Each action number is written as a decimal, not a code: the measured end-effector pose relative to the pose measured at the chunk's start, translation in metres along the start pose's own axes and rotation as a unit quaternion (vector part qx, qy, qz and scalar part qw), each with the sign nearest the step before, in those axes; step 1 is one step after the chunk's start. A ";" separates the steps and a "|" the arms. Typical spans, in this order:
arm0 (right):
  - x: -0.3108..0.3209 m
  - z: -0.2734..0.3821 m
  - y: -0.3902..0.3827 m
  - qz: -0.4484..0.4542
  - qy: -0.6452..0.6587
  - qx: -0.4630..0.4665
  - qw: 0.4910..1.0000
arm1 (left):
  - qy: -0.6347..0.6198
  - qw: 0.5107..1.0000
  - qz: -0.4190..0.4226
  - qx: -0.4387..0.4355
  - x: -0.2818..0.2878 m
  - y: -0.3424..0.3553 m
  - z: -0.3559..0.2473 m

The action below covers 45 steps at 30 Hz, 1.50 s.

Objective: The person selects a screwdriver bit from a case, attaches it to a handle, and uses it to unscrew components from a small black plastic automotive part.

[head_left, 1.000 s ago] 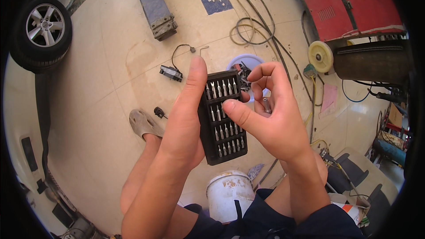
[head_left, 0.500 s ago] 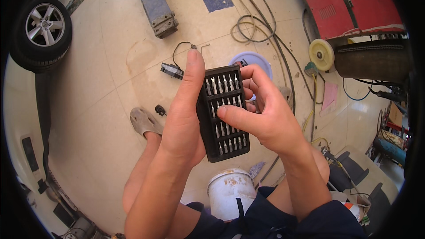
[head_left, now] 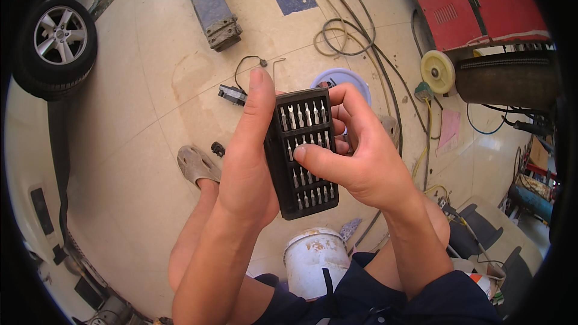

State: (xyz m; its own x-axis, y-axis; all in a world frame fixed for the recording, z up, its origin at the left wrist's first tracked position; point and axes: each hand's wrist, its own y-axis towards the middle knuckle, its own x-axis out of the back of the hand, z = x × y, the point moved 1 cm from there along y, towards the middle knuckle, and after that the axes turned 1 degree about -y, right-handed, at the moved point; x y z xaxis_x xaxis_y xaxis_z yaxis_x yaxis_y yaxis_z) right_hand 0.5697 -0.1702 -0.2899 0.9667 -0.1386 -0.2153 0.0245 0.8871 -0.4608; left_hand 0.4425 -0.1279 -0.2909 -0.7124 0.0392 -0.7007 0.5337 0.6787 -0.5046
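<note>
Both hands hold a black screwdriver bit case (head_left: 306, 130) in front of me, its rows of small silver bits (head_left: 307, 114) facing up. Along the case's left side, my left hand (head_left: 247, 156) grips it, thumb pointing away from me; its other fingers are hidden behind the case. My right hand (head_left: 367, 159) pinches the right side, with the thumb lying over the second row of bits and the fingers curled at the edge and behind.
On the tiled floor ahead lie a small black part with a cable (head_left: 232, 93), a bluish round basin (head_left: 342, 78) and looped hoses (head_left: 349, 36). A wheel (head_left: 63, 36) stands far left, a red cabinet (head_left: 448, 6) far right. A white bucket (head_left: 314, 259) sits between my legs.
Almost nothing differs. The case and both hands have shifted very slightly, and both grips stay the same.
</note>
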 end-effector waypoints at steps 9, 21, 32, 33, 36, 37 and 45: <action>-0.001 0.007 -0.003 -0.006 0.003 0.005 1.000 | -0.063 0.998 0.029 -0.011 0.003 0.003 0.001; 0.001 0.001 -0.002 -0.002 0.002 0.028 1.000 | -0.081 0.994 0.076 0.004 0.005 0.005 -0.007; 0.000 0.002 -0.001 0.004 0.001 0.036 0.999 | -0.083 0.993 0.083 0.005 0.007 0.005 -0.009; 0.001 0.003 -0.001 0.006 -0.001 0.036 0.999 | -0.084 0.993 0.086 0.004 0.007 0.005 -0.009; 0.000 0.002 -0.001 0.005 0.001 0.040 0.999 | -0.080 0.993 0.089 0.004 0.008 0.006 -0.009; 0.000 0.002 -0.001 0.004 0.004 0.042 0.999 | -0.077 0.993 0.090 0.004 0.008 0.006 -0.009; 0.001 0.003 -0.001 0.011 0.004 0.039 0.999 | -0.095 0.991 0.092 0.006 0.008 0.005 -0.011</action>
State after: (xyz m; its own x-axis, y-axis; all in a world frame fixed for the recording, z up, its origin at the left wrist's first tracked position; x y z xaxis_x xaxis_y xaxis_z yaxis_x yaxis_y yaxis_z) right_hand 0.5714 -0.1701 -0.2871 0.9652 -0.1212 -0.2319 0.0226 0.9215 -0.3877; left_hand 0.4348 -0.1162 -0.2937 -0.5045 0.0210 -0.8631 0.6526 0.6638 -0.3653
